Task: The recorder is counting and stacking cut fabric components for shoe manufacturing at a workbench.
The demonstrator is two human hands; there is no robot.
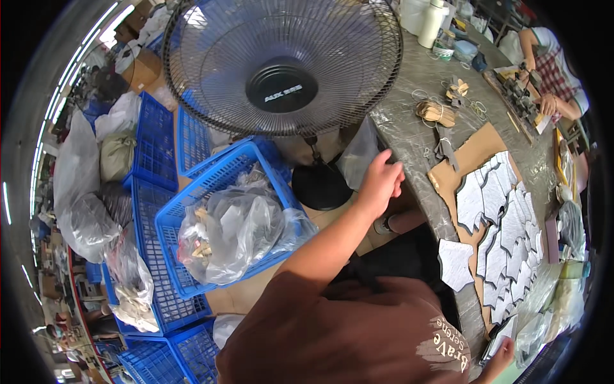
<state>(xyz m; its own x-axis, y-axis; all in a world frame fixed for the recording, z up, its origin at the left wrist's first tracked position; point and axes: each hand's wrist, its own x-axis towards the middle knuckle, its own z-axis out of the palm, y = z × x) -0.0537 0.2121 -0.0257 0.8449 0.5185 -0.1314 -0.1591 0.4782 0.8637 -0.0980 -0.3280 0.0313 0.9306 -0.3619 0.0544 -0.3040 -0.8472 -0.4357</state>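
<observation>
My left hand is raised beside the table's left edge, its fingers curled in, with nothing visible in them. At the lower right, my right hand is closed on a white cut piece with a dark edge; part of the hand is cut off by my shirt. Many similar white cut pieces, dark-edged and irregular in outline, overlap on a brown cardboard sheet. One loose white piece lies at the table's near left edge.
A large black fan stands ahead. Blue crates with plastic-bagged material are at left. The grey table carries bundled wooden sticks and a pale bottle. At upper right another person's hands work at a metal device.
</observation>
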